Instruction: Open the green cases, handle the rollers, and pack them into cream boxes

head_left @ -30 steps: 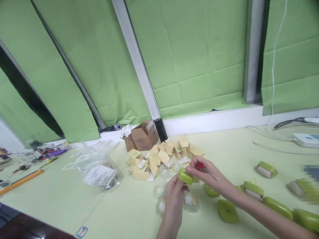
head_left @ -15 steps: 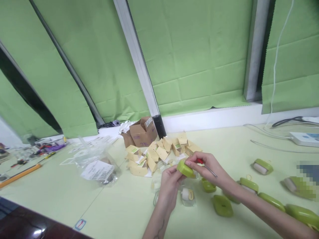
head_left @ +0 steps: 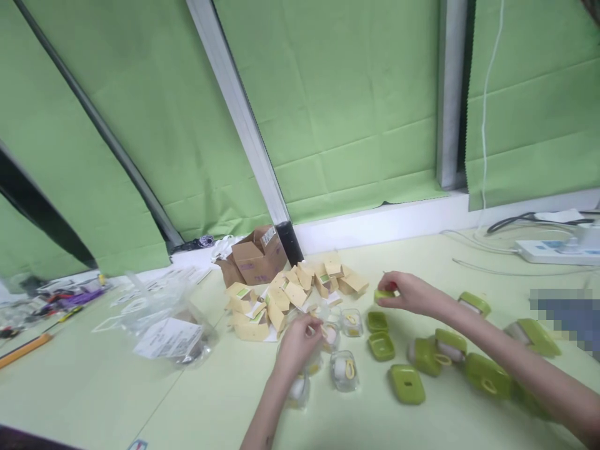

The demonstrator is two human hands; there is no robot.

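square-holed green lid (head_left: 407, 383): lower right of centre, flat on the pale green tabletop (head_left: 225, 400); apart from both hands.
clear cases (head_left: 344, 370): lower centre; a white roll and yellow loop show in the nearest.
green cases (head_left: 482, 369): lower right, some partly hidden by the right forearm; yellow loops on several.
left hand (head_left: 300, 342): centre, over the clear cases; fingertips drawn close together; whether anything is pinched cannot be told.
open green trays (head_left: 382, 347): right of centre, two, one behind the other.
right hand (head_left: 405, 292): right of centre, fingers closed round a small green part (head_left: 384, 294); a red handle (head_left: 392, 286) shows in the same grip, the rest of it largely hidden.
handling, judged: a light hold on the part's edges is advised, tool tip kept off glossy surfaces; movements slow, since neighbouring trays could be knocked.
kraft-paper boxes (head_left: 281, 297): centre, heaped.
clear plastic bag (head_left: 169, 337): left of centre, printed white label.
brown carton (head_left: 257, 259): behind the heap.
power strip (head_left: 557, 251): right edge, cables beside.
room: white ledge (head_left: 375, 226), then green blinds (head_left: 356, 112) across the upper frame.
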